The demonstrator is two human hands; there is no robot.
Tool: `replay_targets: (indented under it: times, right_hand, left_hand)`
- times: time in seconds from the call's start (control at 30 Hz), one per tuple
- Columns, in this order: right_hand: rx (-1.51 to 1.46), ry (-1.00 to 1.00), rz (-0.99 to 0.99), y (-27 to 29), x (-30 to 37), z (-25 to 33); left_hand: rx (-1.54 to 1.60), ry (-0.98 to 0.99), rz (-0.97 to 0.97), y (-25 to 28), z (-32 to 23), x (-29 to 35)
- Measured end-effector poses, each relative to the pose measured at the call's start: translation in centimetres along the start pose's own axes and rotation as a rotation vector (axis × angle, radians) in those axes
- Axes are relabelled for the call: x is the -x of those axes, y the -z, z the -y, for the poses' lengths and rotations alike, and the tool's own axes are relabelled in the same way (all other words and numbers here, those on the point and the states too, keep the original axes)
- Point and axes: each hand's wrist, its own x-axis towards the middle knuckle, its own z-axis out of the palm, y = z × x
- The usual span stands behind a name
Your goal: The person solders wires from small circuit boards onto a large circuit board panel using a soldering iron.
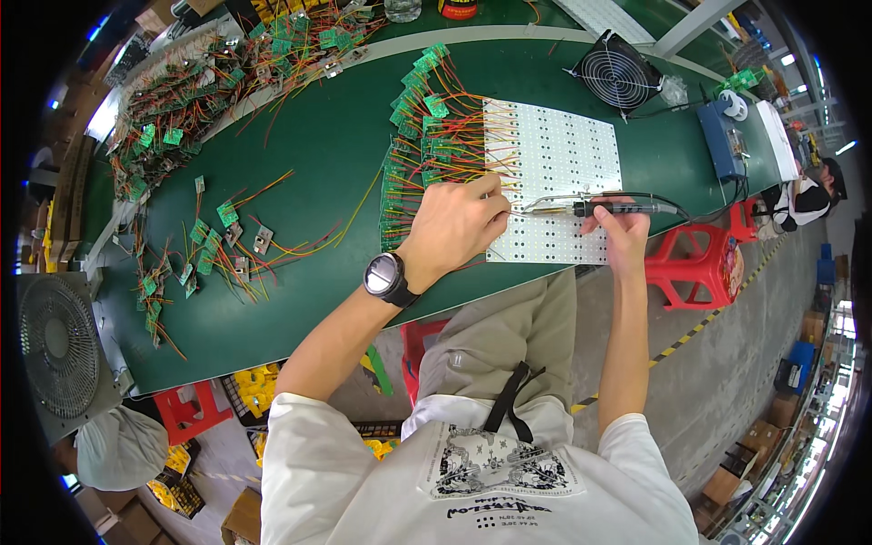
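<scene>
My right hand (627,232) grasped the soldering iron (618,208) crosswise over the white panel (554,136), tip leftward | my left hand (454,222), nearer that tip, pinched, on what I couldn't tell | wired green boards (437,106) lay left of the panel

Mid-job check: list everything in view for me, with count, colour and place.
table: 1, green, across the middle
panel: 1, white, on the table before the person
soldering iron: 1, black handle, over the panel
wired circuit boards: many, green, left of the panel, further left and piled upper left
black fan: 1, beyond the panel
box: 1, blue, table's right end
spool: 1, white, by the box
large fan: 1, grey, far left
stools: several, red, around the table
co-worker: 1, black-and-white clothing, far right
background clutter: too small to count
watch: 1, black, left wrist
left hand: 1, at panel's left side
right hand: 1, holding the iron
</scene>
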Motion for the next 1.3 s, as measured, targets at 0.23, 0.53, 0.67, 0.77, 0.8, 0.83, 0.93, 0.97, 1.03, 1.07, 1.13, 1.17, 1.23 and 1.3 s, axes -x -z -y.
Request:
replay_targets:
  times: [0.23,0.53,0.67,0.77,0.8,0.83,0.93,0.97,1.03,1.07,1.13,1.17,1.23,1.3]
  right_hand:
    - [0.013,0.006,0.009,-0.1,0.0,0.0]
    - [0.024,0.003,0.014,-0.3,0.1,0.4]
    - [0.021,0.009,0.018,-0.2,0.1,0.3]
    - [-0.004,0.020,0.015,-0.2,0.1,0.0]
    - [-0.004,0.018,0.014,-0.1,0.1,-0.1]
    - [-0.010,0.019,0.002,0.0,0.1,-0.2]
    - [-0.016,0.026,-0.019,0.2,0.1,-0.3]
    - [-0.016,0.032,-0.026,0.3,0.1,-0.3]
    - [-0.029,0.034,-0.022,0.3,0.0,-0.2]
    - [-0.042,0.038,-0.017,0.3,-0.1,-0.1]
    - [-0.043,0.036,-0.015,0.4,-0.2,-0.1]
    - [-0.043,0.030,-0.011,0.4,-0.2,-0.2]
    - [-0.061,0.025,-0.015,0.3,-0.2,-0.4]
    - [-0.092,0.019,-0.046,0.2,-0.3,-0.5]
  left_hand:
    - [-0.008,-0.006,-0.010,-0.2,0.2,0.0]
    - [-0.001,0.002,-0.006,-0.3,0.3,0.0]
    - [-0.005,0.006,-0.001,-0.2,0.1,0.0]
    - [-0.003,0.012,0.000,0.0,0.2,0.0]
    - [-0.002,0.013,0.002,-0.1,0.3,0.1]
    - [0.006,0.015,-0.001,-0.2,0.3,0.1]
    - [0.010,0.013,-0.002,-0.3,0.4,0.0]
    - [0.007,0.009,-0.002,-0.3,0.3,-0.1]
    - [-0.004,0.019,0.007,-0.1,0.0,-0.2]
    - [-0.015,0.028,0.013,0.1,-0.2,-0.3]
    - [0.007,0.018,0.013,0.1,-0.1,-0.3]
    - [0.030,0.013,0.014,0.2,-0.1,-0.3]
    - [0.063,0.029,0.042,1.0,-0.4,-0.5]
    - [0.085,0.050,0.066,2.0,-0.7,-0.9]
